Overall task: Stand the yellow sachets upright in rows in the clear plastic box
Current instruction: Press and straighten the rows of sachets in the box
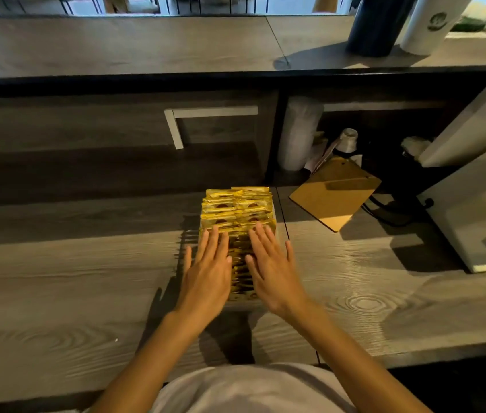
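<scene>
Yellow sachets [235, 207] stand upright in two rows inside a clear plastic box [275, 217] on the wooden counter. The box walls are hard to make out. My left hand [207, 271] lies flat, fingers spread, on top of the left row's near part. My right hand [268, 265] lies flat the same way on the right row. Both palms press down on the sachet tops; neither hand grips anything. The near sachets are mostly hidden under my hands, with a strip of them showing in the gap between.
A brown clipboard [335, 193] lies to the right of the box. A white appliance [474, 204] stands at the far right with a black cable [385, 216]. A cup stack [297, 135] sits in the shelf behind. Two tall tumblers [382, 22] stand on the upper counter.
</scene>
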